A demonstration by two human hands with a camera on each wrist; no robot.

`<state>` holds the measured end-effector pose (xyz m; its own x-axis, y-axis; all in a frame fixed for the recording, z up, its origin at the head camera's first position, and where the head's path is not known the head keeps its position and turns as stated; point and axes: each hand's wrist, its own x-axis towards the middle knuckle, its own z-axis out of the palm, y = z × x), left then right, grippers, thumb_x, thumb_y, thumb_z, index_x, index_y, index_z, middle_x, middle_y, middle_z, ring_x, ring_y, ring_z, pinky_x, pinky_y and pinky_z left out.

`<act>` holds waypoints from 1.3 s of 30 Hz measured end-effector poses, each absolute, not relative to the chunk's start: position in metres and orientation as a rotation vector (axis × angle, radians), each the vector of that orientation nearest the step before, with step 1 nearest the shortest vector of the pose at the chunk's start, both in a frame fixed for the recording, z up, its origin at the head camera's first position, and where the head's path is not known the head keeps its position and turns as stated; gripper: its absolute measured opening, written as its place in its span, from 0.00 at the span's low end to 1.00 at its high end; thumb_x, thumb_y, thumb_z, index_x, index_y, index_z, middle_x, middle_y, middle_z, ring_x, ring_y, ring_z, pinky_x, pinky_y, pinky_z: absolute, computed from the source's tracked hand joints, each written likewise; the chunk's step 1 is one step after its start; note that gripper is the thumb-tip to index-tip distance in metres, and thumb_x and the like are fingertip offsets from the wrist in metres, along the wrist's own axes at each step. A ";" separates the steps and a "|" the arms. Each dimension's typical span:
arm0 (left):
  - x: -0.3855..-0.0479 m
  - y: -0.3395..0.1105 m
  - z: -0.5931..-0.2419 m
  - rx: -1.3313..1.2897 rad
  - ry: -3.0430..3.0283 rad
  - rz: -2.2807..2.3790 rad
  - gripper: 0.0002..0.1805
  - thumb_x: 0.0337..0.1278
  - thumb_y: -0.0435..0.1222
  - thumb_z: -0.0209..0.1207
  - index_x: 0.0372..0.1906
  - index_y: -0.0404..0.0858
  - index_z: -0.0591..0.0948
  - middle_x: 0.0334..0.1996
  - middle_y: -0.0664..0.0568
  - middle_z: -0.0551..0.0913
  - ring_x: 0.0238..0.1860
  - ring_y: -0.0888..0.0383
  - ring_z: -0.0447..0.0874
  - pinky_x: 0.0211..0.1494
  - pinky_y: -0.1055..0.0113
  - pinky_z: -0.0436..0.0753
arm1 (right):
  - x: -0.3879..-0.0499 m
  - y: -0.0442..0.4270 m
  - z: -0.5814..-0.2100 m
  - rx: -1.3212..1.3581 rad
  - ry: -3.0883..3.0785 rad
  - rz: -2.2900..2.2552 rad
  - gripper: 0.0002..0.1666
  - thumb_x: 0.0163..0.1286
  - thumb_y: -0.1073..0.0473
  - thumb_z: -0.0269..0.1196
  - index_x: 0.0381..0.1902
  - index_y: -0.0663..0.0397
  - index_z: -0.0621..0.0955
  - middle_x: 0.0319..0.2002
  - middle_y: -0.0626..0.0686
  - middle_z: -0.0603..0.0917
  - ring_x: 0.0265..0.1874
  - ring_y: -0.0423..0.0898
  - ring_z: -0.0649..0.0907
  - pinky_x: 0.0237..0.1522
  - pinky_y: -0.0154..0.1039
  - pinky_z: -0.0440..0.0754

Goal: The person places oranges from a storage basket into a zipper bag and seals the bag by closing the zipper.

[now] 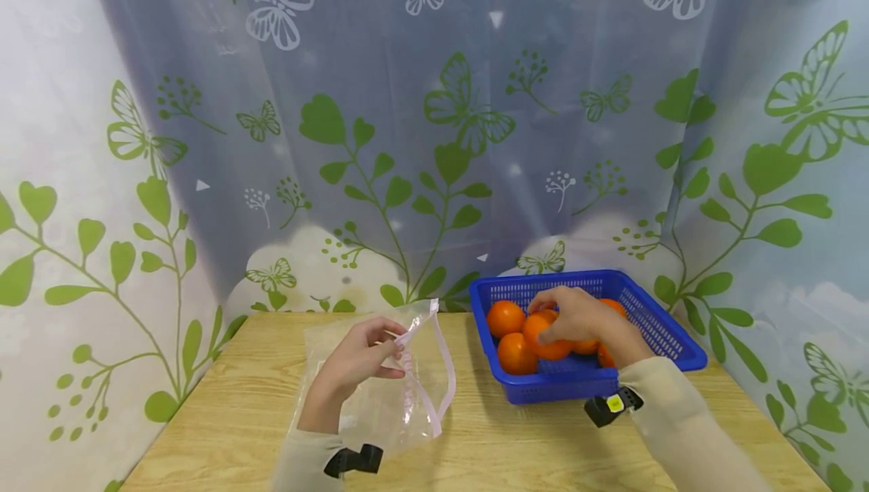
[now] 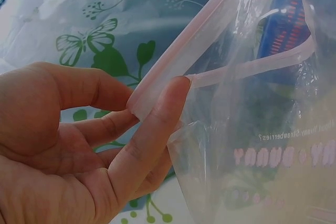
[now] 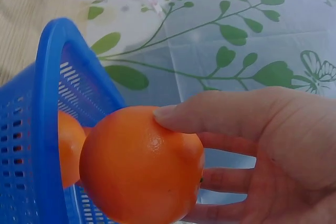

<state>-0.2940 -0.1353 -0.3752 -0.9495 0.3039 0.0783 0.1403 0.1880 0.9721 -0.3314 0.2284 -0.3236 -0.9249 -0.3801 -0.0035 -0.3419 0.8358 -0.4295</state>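
Observation:
A clear plastic zip bag [image 1: 380,416] with a pink-edged mouth is held up by my left hand [image 1: 360,360]. In the left wrist view the thumb and fingers [image 2: 107,90] pinch the pink zip strip [image 2: 173,40], and the bag's mouth gapes toward the right. My right hand [image 1: 577,320] grips an orange [image 1: 543,337] over the blue plastic basket [image 1: 557,386]. The right wrist view has the thumb on top of that orange [image 3: 142,166] and fingers behind it. Several more oranges [image 1: 505,318] lie in the basket, partly hidden by the right hand.
The wooden table [image 1: 224,401] carries the bag at left and the basket at right. A patterned curtain [image 1: 407,137] with leaves and butterflies stands behind and along both sides. Black wrist cameras [image 1: 353,460] are strapped on both sleeves.

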 end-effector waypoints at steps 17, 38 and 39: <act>-0.292 -0.131 -0.372 0.465 2.295 1.874 0.16 0.72 0.26 0.52 0.59 0.22 0.75 0.41 0.40 0.78 0.42 0.54 0.79 0.44 0.58 0.93 | -0.316 0.221 -0.324 -0.628 2.936 -0.790 0.28 0.59 0.57 0.76 0.58 0.52 0.84 0.62 0.64 0.82 0.53 0.59 0.82 0.49 0.52 0.88; -0.289 -0.114 -0.374 0.531 2.270 1.868 0.16 0.70 0.26 0.53 0.58 0.22 0.75 0.44 0.37 0.79 0.42 0.53 0.79 0.44 0.58 0.93 | -0.309 0.218 -0.332 -0.715 2.896 -0.978 0.28 0.61 0.54 0.74 0.59 0.51 0.84 0.61 0.63 0.82 0.48 0.55 0.83 0.45 0.45 0.87; -0.289 -0.113 -0.374 0.533 2.267 1.865 0.16 0.70 0.26 0.53 0.58 0.22 0.75 0.43 0.38 0.79 0.42 0.54 0.79 0.44 0.58 0.93 | -0.308 0.218 -0.334 -0.720 2.893 -0.990 0.28 0.61 0.54 0.74 0.59 0.50 0.84 0.61 0.62 0.82 0.48 0.55 0.83 0.44 0.44 0.87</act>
<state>-0.2891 -0.1133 -0.3737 -0.9243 0.3678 0.1024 0.1714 0.1601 0.9721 -0.3080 0.2177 -0.3336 -0.8950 -0.4222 0.1443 -0.4221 0.6962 -0.5807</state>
